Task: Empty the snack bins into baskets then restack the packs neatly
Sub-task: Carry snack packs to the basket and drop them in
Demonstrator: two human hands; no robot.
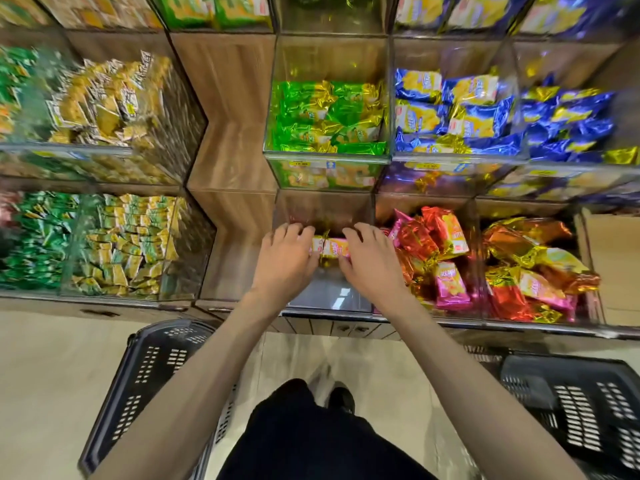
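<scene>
Print on snack packs (450, 282) and yellow bin-front labels (297, 164) blurred; nothing legible.

clear bin (325, 294) stands open above, its front floor bare; piled packs (450, 285) crowd its right side

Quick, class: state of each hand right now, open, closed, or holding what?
Left hand: closed, fingers gripping the pink packs.
Right hand: closed on the same pink packs.

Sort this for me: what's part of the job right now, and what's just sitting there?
In the job: left hand, right hand, the pink packs they grip, the nearly empty bin, left basket, right basket.
Just there: green packs, blue packs, red packs in neighbouring bins.
</scene>
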